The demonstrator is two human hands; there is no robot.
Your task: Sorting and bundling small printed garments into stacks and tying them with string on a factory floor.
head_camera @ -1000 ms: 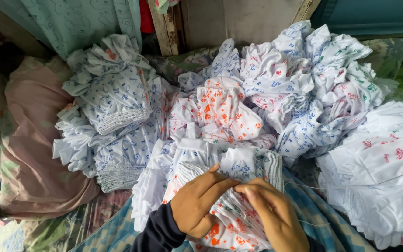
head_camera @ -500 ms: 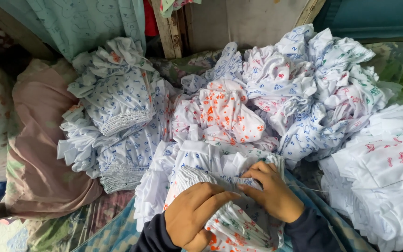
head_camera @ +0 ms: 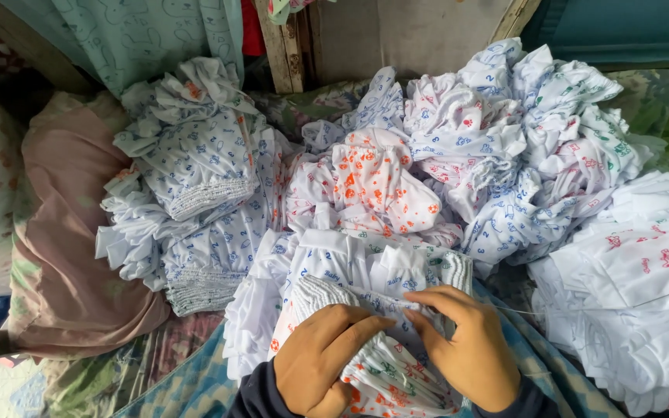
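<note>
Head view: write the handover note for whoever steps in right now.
Left hand: pressing on the bundle of small printed garments at the near edge.
Right hand: fingertips pinching a thin thread at the bundle's top; the thread trails off to the right.
Around: blue-print bundles on the left, an orange-print heap in the middle, loose white garments on the right.
Done: several bundles lie bunched.
Left: whether the thread is knotted cannot be told; the loose garments remain unbundled.

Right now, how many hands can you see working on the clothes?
2. The left hand presses on the white printed bundle at bottom centre; the right hand grips it beside the left. No other person's hands show, though some could be out of frame.
</note>
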